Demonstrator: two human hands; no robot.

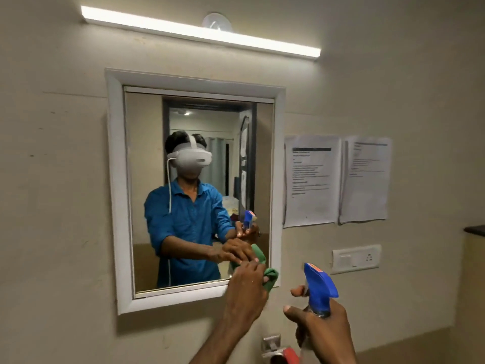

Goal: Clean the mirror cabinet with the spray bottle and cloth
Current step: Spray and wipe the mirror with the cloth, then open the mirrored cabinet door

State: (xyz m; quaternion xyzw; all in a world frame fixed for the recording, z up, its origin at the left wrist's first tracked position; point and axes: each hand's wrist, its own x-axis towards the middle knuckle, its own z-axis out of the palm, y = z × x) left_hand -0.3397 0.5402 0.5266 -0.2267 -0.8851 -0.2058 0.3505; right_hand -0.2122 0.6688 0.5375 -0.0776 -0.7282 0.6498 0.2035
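The mirror cabinet [116, 179] hangs on the wall with a white frame around its glass. My left hand [246, 287] grips a green cloth [271, 277] and holds it against the cabinet's lower right corner. To the right of it, my right hand [322, 329] holds a spray bottle [320, 290] upright by the neck. The bottle has a blue trigger head with an orange tip, and its nozzle points up and left toward the mirror. The bottle's clear body is mostly hidden by my fingers. The glass reflects a person in a blue shirt with both hands.
A lit tube light [199, 32] runs above the cabinet. Two printed sheets [336, 179] are taped to the wall at right, with a switch plate [355, 257] below them. A metal bracket with a red part [280, 350] sits below my hands. A dark ledge [475, 229] juts in at far right.
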